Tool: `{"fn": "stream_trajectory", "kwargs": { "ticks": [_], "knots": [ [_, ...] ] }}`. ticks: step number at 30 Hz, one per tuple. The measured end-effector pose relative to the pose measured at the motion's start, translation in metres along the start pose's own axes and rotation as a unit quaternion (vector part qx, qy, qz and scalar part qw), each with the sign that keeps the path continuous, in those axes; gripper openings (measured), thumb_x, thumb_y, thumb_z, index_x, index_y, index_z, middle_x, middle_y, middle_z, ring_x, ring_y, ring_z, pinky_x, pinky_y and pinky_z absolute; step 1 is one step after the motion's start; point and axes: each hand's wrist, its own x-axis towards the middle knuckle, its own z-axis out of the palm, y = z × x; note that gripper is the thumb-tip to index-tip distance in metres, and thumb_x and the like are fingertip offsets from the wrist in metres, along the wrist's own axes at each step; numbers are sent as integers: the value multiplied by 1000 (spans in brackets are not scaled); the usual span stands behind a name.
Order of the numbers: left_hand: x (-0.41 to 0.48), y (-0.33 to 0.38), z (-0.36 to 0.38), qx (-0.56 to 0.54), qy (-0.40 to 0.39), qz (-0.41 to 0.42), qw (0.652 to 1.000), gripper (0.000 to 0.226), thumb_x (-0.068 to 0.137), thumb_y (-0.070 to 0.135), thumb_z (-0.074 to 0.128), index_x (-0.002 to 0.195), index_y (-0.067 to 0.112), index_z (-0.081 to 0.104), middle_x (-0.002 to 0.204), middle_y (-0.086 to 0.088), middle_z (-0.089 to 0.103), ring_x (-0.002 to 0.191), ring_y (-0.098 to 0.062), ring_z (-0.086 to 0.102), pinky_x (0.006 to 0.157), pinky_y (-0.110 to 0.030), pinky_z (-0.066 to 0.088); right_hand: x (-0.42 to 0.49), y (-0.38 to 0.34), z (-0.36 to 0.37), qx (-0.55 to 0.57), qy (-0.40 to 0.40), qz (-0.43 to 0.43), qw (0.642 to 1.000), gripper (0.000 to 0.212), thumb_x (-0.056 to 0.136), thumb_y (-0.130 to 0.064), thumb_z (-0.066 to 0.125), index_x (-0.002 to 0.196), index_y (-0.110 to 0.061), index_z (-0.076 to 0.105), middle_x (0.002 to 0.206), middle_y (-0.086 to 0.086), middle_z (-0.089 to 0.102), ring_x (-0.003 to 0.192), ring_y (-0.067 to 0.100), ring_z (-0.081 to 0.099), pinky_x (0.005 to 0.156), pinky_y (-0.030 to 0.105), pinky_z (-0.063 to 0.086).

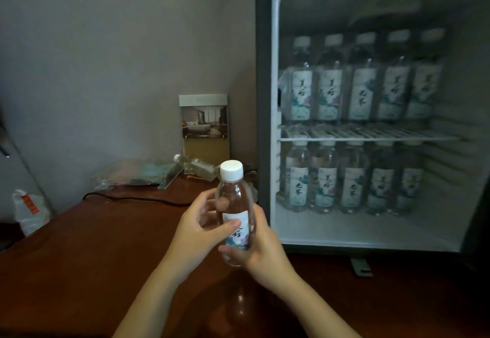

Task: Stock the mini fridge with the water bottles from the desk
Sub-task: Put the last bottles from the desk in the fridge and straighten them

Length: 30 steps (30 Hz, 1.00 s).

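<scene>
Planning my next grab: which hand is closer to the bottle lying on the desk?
Left. The left hand is almost straight in front of the lying bottle; the right hand is farther right, beside the fridge. Both hold the upright bottle.

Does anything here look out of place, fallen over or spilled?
One spare bottle lies on its side on the desk, behind the held bottle, while those in the fridge stand upright. Nothing looks spilled.
</scene>
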Motion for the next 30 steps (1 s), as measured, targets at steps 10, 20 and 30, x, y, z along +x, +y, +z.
{"fn": "stream_trajectory", "kwargs": {
  "ticks": [10, 20, 30],
  "knots": [
    [41, 68, 112, 41, -119, 78, 989, 45, 73, 37, 75, 106, 56, 52, 107, 20, 65, 102, 1, 61, 86, -27, 53, -32, -41, -134, -98, 122, -82, 984, 103, 76, -17, 76, 147, -35, 2, 132, -27, 47, 117, -11, 49, 95, 11, 42],
    [128, 150, 214, 67, -168, 146, 973, 60, 91, 33, 56, 142, 27, 24, 127, 11, 54, 114, -7, 54, 102, -35, 43, 25, -95, -254, -143, 242, -137, 950, 106, 78, -11, 73, 149, -26, -4, 144, -6, 43, 126, 1, 44, 100, 13, 40],
    [192, 146, 257, 135, -158, 97, 973, 60, 91, 39, 54, 142, 24, 26, 138, 3, 48, 124, -15, 46, 99, -30, 37, 58, -80, -296, -98, 253, -106, 957, 100, 79, -6, 69, 149, -25, 0, 154, 0, 26, 135, 8, 32, 110, 34, 33]
  ]
}}
